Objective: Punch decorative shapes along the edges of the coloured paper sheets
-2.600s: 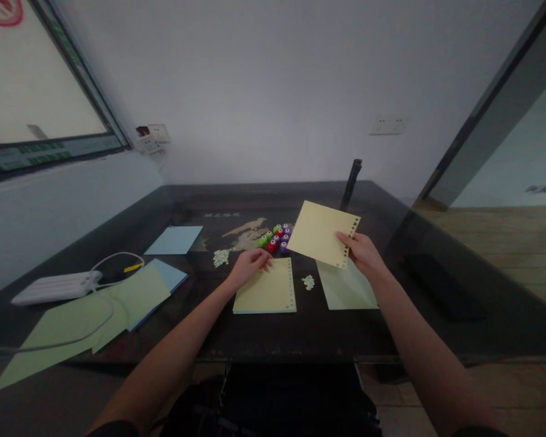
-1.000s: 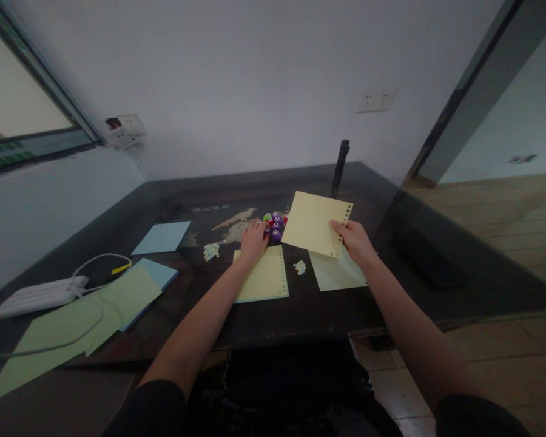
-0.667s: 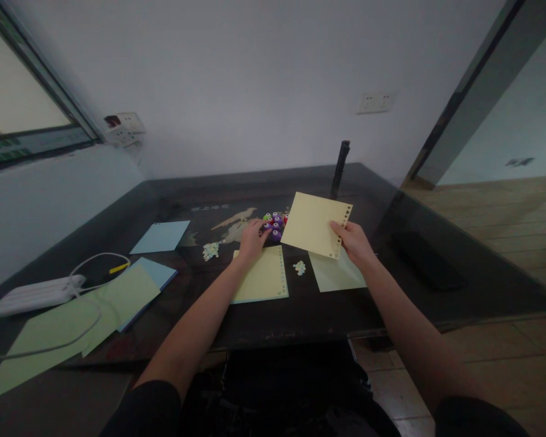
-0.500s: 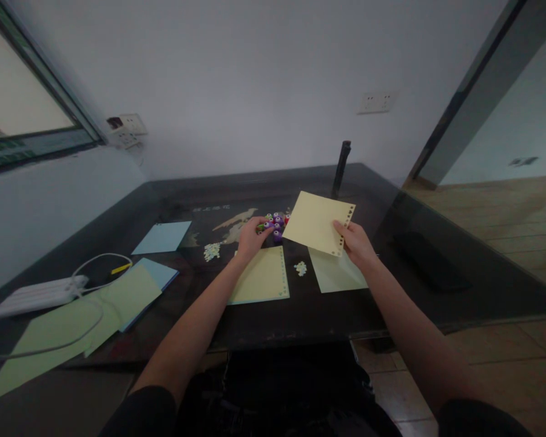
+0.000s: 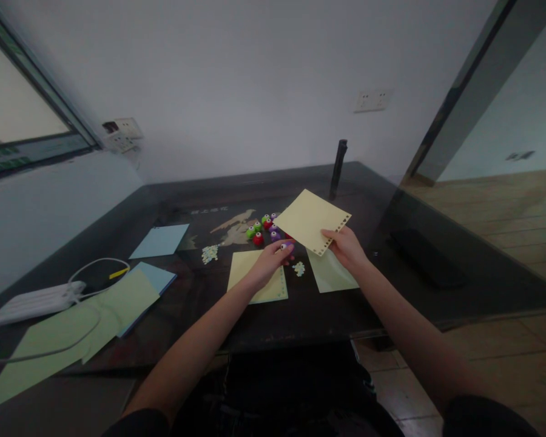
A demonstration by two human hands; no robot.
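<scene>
- We see that the left hand (image 5: 270, 260) is grasping a small rounded purple object with a white eye-like spot (image 5: 286, 246) in its fingertips; this object is above the far right part of a cream paper stack, near the raised sheet.
- The right hand (image 5: 346, 244) is pinching a square cream paper sheet (image 5: 312, 220) by its edge, with the thumb on the upper face. We see a row of small dark holes along this edge, and the sheet is tilted above the bench (image 5: 182, 328).
- Under the left hand and forearm lies the cream paper stack (image 5: 239, 267), which also has holes along its right edge.
- Just beside this stack, on its right, we find a small pile of pale paper bits (image 5: 299, 269); a wider heap of pale paper bits (image 5: 210, 254) lies to its left.
- Behind the stack, we notice a cluster of green, red and purple rounded objects (image 5: 258, 238), partly covered in our view by the raised sheet.
- A pale green paper sheet (image 5: 330, 273) lies below the right hand.
- Farther to the left, we see green paper sheets (image 5: 136, 294), crossed by a white cable (image 5: 101, 260).
</scene>
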